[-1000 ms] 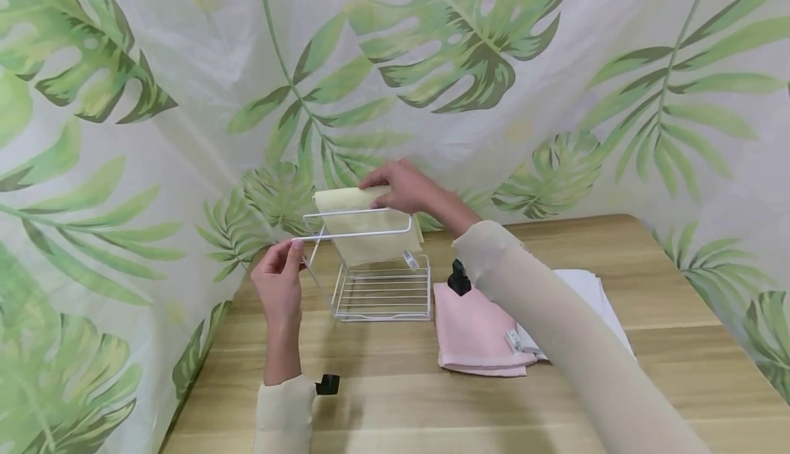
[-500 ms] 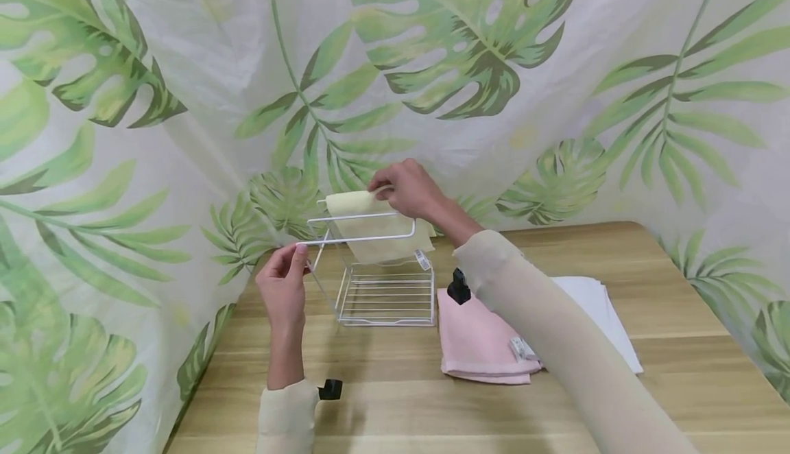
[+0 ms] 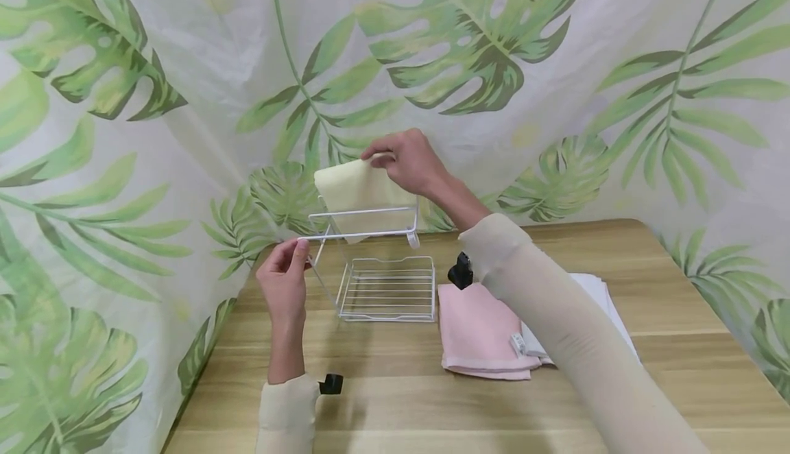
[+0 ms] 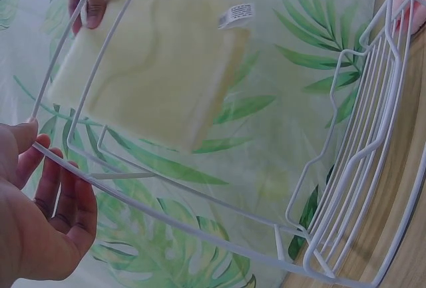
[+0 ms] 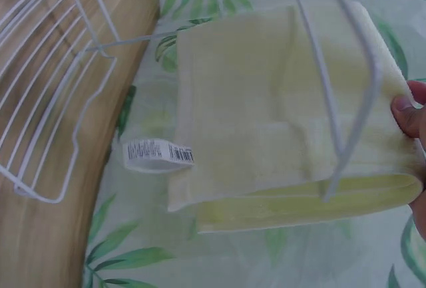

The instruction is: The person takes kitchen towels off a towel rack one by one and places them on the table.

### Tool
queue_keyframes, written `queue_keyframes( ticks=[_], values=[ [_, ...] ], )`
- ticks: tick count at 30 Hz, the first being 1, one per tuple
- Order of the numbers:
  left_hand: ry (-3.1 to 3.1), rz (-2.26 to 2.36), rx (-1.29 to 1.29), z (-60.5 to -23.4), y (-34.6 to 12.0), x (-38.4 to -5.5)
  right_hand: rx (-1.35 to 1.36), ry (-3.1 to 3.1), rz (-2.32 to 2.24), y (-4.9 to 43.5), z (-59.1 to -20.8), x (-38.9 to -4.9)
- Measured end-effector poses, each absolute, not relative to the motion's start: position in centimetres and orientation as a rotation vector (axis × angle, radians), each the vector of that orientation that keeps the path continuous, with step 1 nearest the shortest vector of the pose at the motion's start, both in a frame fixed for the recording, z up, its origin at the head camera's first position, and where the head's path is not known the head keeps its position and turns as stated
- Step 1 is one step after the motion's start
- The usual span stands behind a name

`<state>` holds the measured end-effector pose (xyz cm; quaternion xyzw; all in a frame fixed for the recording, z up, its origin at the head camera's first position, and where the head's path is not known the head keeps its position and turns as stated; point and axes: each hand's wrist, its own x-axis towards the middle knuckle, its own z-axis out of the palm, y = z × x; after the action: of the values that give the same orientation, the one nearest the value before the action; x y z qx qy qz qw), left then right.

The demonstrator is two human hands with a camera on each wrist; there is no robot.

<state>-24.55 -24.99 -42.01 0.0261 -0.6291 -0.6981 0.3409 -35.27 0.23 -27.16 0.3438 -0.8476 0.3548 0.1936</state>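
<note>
A white wire rack with a slatted base and raised top rails stands on the table. My left hand pinches the left end of its front top rail between thumb and fingers. Up behind the rails, my right hand pinches the folded edge of a pale yellow towel. In the right wrist view the towel hangs doubled over, its two layers apart at the lower side, with a white label on its edge. The left wrist view shows the towel beyond the rails.
To the right of the rack, a folded pink towel lies on the wooden table. A white cloth lies beside it, partly hidden by the right sleeve. A leaf-printed curtain hangs behind and to the left.
My right hand has risen, lifting the yellow towel higher above the rails; its lower edge now hangs well clear of the rack base. My left hand stays on the rail.
</note>
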Motion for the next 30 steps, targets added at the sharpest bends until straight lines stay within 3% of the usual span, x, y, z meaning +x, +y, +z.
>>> queue_keyframes(
  ticks=[30],
  values=[
    [-1.653,-1.786,0.071,-42.0,-24.9,-24.6,0.842,-2.304,1.120,4.8,-16.8,-30.4]
  ],
)
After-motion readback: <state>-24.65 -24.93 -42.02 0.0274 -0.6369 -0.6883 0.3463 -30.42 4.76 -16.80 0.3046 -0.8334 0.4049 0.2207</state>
